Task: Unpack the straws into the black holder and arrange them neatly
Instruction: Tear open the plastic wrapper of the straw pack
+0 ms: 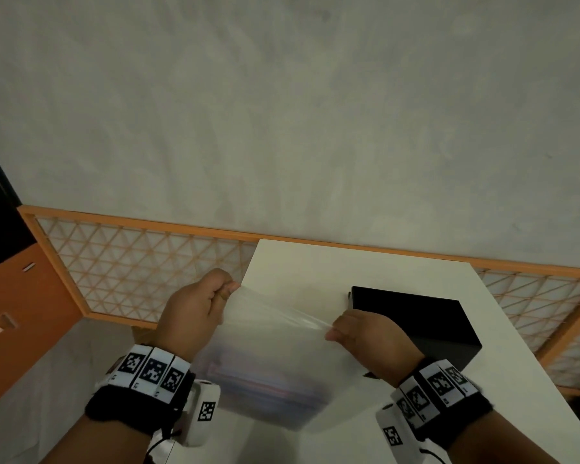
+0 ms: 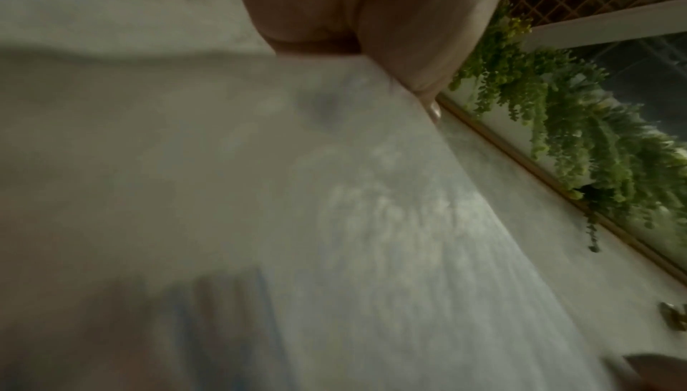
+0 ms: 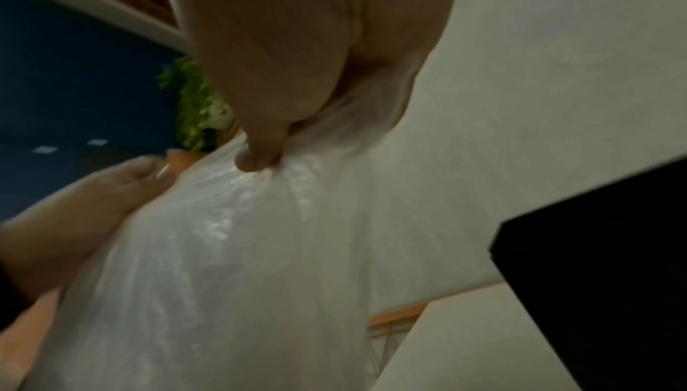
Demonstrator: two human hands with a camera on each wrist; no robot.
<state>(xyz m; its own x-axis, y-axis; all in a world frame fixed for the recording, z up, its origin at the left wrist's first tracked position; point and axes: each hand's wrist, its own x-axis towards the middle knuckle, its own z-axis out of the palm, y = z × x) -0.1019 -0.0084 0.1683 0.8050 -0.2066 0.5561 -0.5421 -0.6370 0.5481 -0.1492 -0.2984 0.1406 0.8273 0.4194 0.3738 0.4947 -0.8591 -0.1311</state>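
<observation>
Two hands (image 1: 195,313) (image 1: 365,339) pinch one plastic bag (image 1: 268,363) beside one black holder (image 1: 416,316).

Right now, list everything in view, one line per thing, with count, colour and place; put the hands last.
clear plastic bag: one, see-through, held up over the table's near left part, its top edge stretched between both hands.
straws: count unclear, blurred reddish and bluish streaks, inside the bag's bottom.
black rectangular holder: one, black, on the table right of the bag, behind the right hand.
white table: one, white, centre and right.
orange lattice screen: orange frame, pale panels, behind the table.
hanging green plant: green, seen from the left wrist camera.
left hand: pinches the bag's left top corner.
right hand: pinches the bag's right top corner.
</observation>
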